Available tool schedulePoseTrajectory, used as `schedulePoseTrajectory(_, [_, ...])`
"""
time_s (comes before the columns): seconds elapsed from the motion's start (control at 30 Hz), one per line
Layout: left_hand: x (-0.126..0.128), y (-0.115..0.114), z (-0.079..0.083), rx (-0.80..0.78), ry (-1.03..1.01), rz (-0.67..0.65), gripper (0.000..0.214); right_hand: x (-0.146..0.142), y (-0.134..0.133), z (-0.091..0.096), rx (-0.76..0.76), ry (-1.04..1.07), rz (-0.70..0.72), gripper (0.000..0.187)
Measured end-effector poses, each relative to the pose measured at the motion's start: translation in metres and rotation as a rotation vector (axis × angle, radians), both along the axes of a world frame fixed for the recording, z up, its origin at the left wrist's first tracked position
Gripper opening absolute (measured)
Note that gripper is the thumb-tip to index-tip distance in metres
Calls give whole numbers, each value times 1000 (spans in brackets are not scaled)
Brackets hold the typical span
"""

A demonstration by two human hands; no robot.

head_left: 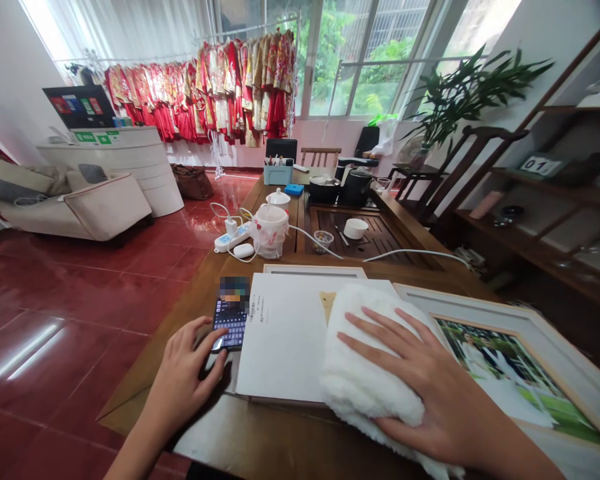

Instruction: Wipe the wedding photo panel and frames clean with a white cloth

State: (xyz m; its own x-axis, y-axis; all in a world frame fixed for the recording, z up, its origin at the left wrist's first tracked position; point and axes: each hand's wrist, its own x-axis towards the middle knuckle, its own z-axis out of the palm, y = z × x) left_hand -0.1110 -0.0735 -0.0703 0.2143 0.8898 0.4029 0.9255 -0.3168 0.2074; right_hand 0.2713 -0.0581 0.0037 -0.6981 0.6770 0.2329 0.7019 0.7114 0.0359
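My right hand [410, 373] lies spread on a bunched white fluffy cloth [350, 347], its thumb along the near edge. Beneath the cloth is a flat white box [280, 340] with small print and a barcode near its left edge. A tan patch [327, 305] shows beside the cloth. My left hand [190, 360] is open next to a phone [229, 327] whose keyboard is lit. Its index finger touches the lower left of the screen, and the thumb is stretched out below the phone.
A framed wedding photo [520, 373] lies to the right, partly under the cloth. Farther back on the wooden table [300, 440] are a power strip [233, 237], a wrapped white pot [271, 230], a white cable [405, 253], a small white bowl [356, 229] and a tea tray [380, 247].
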Motion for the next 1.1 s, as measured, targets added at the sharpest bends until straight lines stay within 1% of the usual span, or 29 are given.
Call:
schedulePoseTrajectory(0.1, [6,1,1,-43,32,-70,40,-1,-1,1,-9,26,3,81])
schedulePoseTrajectory(0.17, [9,2,2,-51,44,-89,43,-1,-1,1,-12,37,5,81])
schedulePoseTrajectory(0.33, [12,4,2,-41,71,-125,43,-1,-1,-1,3,23,4,81])
schedulePoseTrajectory(0.53, [3,-2,1,9,1,-33,37,1,-1,-3,25,-28,9,81])
schedulePoseTrajectory(0.77, [3,-5,1,-12,42,-39,37,0,-1,-2,12,-20,14,81])
schedulePoseTrajectory(0.87, [2,-5,0,24,10,-3,34,0,-2,-1,29,-13,12,82])
schedulePoseTrajectory(0.97, [0,-5,-1,58,4,48,29,1,-3,-3,76,22,12,82])
schedulePoseTrajectory(1.1, [0,-4,-2,51,56,92,29,2,1,-7,180,90,1,74])
